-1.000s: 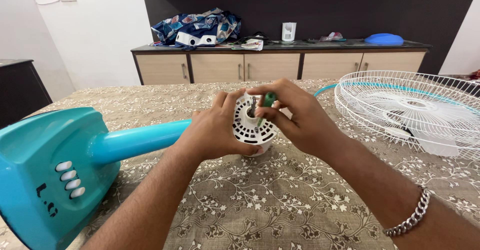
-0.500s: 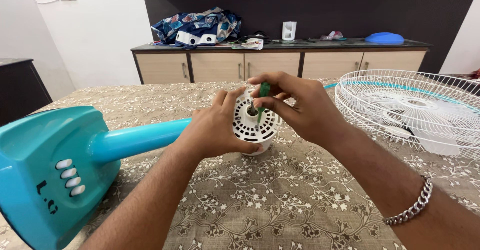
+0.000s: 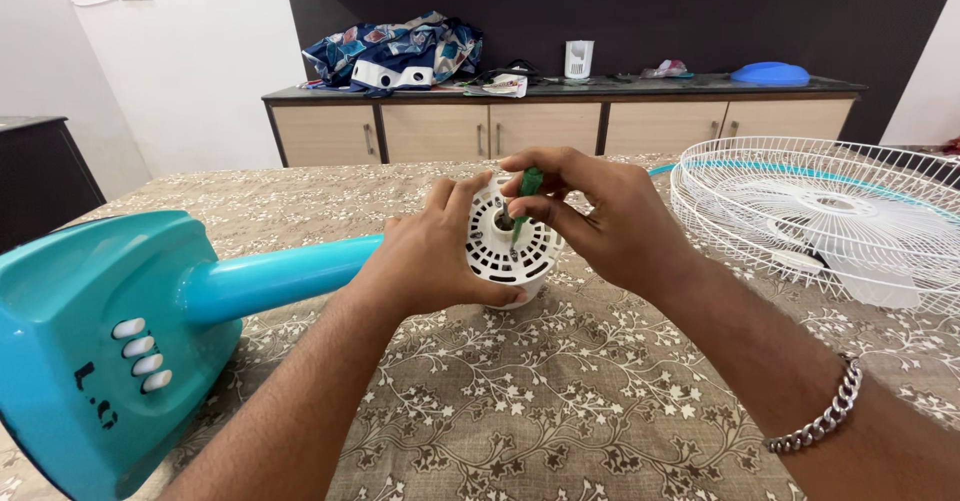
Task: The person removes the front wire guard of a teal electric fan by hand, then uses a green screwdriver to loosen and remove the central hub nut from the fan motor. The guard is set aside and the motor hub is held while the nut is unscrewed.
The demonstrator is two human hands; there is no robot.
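Gripping white motor housing mid-table: left hand clamped on its side, right hand pinching green screwdriver into its face. Risk: tip slipping if housing rotates.

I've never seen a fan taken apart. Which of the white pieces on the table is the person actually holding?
The small round vented motor housing, gripped by the left hand while the right hand pokes a green screwdriver into it. The white wire grille lies untouched to the right.

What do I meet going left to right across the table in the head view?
Teal fan base → teal stem → left hand → white motor housing → right hand → white fan grille.
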